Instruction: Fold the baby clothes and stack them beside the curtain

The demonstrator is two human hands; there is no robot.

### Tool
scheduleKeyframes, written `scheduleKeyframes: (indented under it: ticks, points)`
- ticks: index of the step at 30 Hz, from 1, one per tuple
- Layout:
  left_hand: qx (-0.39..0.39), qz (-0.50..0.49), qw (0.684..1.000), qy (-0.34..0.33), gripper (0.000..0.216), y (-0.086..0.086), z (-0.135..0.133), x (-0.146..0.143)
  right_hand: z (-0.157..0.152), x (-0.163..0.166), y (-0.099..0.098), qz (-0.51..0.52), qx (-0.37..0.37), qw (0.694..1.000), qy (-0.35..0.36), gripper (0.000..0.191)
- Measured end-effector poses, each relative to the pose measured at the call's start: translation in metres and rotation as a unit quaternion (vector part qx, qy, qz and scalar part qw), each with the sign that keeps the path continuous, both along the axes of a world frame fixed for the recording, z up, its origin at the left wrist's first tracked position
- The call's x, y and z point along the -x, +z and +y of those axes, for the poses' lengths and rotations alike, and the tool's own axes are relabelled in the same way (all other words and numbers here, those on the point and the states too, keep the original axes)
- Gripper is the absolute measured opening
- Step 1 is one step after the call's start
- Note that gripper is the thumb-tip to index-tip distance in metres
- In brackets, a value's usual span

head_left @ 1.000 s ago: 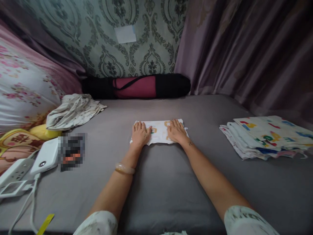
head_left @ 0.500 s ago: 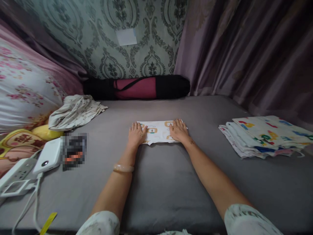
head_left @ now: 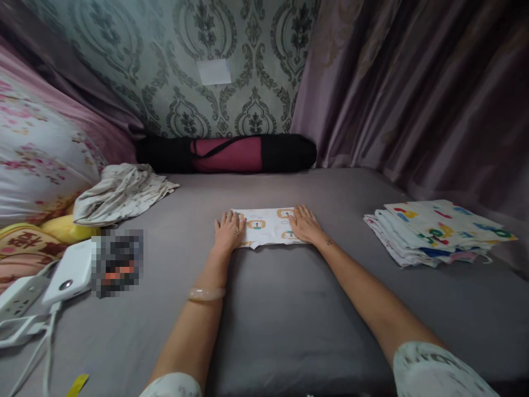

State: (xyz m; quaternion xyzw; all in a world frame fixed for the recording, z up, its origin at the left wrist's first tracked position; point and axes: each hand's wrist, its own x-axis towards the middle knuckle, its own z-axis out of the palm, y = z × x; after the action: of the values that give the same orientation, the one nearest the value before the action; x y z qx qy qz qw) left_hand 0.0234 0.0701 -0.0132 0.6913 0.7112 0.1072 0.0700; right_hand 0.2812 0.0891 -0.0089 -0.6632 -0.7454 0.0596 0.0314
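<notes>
Head view. Grey bed sheet (head_left: pixel 289 309), smooth and matte, fills the frame; damask wallpaper at 12 o'clock, mauve pleated curtain (head_left: pixel 413 94) at 2 o'clock.

Small folded cloth (head_left: pixel 266 226), white with printed animal motifs, lies flat at centre, a compact rectangle with a slightly ragged near edge. Left hand (head_left: pixel 227 231) rests palm-down, fingers spread flat, on its 9 o'clock end; right hand (head_left: pixel 303 225) likewise flat and spread on the 3 o'clock end. Neither grips anything; both press.

Progress, as judged: the cloth looks already folded down and is being flattened. A stack of folded cloths (head_left: pixel 433 231), soft cotton with coloured prints, sits well apart at 3 o'clock, apparently done. A crumpled pale garment (head_left: pixel 122 193) at 10 o'clock looks unfolded.

Black-and-maroon rolled bag (head_left: pixel 227 154) against the wall. White power bank (head_left: pixel 68 270) and cable at 8 o'clock.
</notes>
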Motion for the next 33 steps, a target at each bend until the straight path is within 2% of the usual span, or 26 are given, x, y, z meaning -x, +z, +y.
scheduleKeyframes:
  ticks: [7,11,15,19,23,28,33]
  points:
    - [-0.034,-0.034,0.999,0.016,0.055,0.005,0.003,0.001,-0.007,0.027,0.012,0.003,-0.032,0.999,0.031,0.063]
    - [-0.024,-0.039,0.999,0.018,0.055,0.007,0.002,0.002,-0.011,0.042,0.006,0.027,-0.03,0.998,0.048,0.058]
    - [-0.014,-0.04,0.999,0.013,0.053,0.006,0.003,0.004,-0.01,0.041,0.001,0.032,-0.031,0.998,0.047,0.057]
    - [-0.019,-0.055,0.998,0.015,0.048,0.004,0.006,0.007,-0.008,0.043,0.008,0.018,-0.006,0.999,0.044,0.057]
    - [-0.047,-0.08,0.995,0.026,0.045,0.002,0.009,0.011,-0.01,0.067,0.015,0.018,-0.015,0.999,0.043,0.059]
    - [-0.085,-0.126,0.988,0.037,0.043,0.0,0.012,0.019,-0.016,0.093,0.006,0.046,-0.054,0.996,0.061,0.062]
    - [-0.108,-0.196,0.973,0.051,0.041,-0.003,0.018,0.027,-0.016,0.091,0.001,0.053,-0.039,0.996,0.062,0.064]
